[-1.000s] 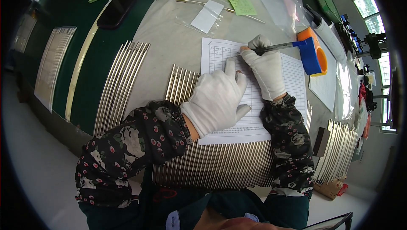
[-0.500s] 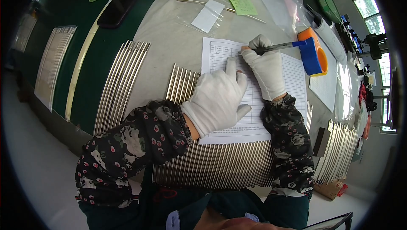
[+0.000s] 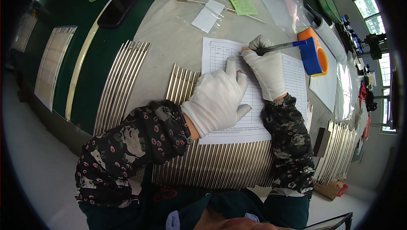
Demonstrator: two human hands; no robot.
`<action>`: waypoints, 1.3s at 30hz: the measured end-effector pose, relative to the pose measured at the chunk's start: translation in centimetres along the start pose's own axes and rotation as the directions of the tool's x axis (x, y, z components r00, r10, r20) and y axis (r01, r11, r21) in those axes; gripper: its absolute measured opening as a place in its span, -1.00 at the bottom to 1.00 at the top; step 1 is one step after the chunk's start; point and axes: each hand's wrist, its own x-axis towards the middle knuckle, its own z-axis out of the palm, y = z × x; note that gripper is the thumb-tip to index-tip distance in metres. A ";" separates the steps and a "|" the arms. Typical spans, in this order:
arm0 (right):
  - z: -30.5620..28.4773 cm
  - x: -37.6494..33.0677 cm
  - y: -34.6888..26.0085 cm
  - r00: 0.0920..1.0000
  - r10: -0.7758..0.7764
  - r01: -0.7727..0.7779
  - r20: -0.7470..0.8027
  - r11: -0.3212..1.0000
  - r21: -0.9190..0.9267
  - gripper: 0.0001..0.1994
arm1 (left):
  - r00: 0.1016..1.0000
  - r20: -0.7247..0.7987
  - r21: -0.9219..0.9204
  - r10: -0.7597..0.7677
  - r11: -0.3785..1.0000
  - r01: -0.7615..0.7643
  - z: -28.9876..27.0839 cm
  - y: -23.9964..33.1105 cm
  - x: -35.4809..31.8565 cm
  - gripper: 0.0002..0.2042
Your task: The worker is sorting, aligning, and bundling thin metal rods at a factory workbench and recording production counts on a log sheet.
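A printed table form on white paper (image 3: 254, 122) lies on top of a row of metal rods (image 3: 220, 162). My left hand (image 3: 218, 100), in a white glove, rests flat on the sheet, its index finger stretched toward the upper rows and its thumb apart. My right hand (image 3: 267, 68), also gloved with a bare fingertip showing, is closed around a pen (image 3: 277, 47). The pen slants over the form's upper part, its blue end reaching right; its tip is hard to make out beside the fingers. A little handwriting shows in the top left rows.
More metal rods (image 3: 123, 81) lie to the left, others (image 3: 337, 153) at the right beside a dark block (image 3: 321, 142). A blue and orange tape dispenser (image 3: 311, 56) stands right of the form. Farther back are a phone (image 3: 121, 7), a green note (image 3: 240, 2) and plastic bags.
Hardly anything differs. The right hand and pen have shifted very slightly at the form; the left hand stays in place.
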 end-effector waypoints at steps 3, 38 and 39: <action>0.1 -0.1 -0.3 1.000 0.026 -0.026 -0.009 1.000 -0.009 -0.82 | 1.000 0.018 0.000 -0.002 1.000 0.002 -0.1 0.0 0.0 -0.42; 0.1 -0.1 -0.1 0.996 0.082 -0.081 -0.035 0.997 0.011 -0.88 | 1.000 -0.013 -0.015 0.012 1.000 -0.012 0.7 -0.3 -0.1 -0.41; 0.0 -0.1 -0.3 0.994 0.105 -0.103 -0.040 0.994 0.043 -0.88 | 1.000 -0.013 -0.010 0.010 1.000 -0.010 0.5 -0.2 -0.1 -0.41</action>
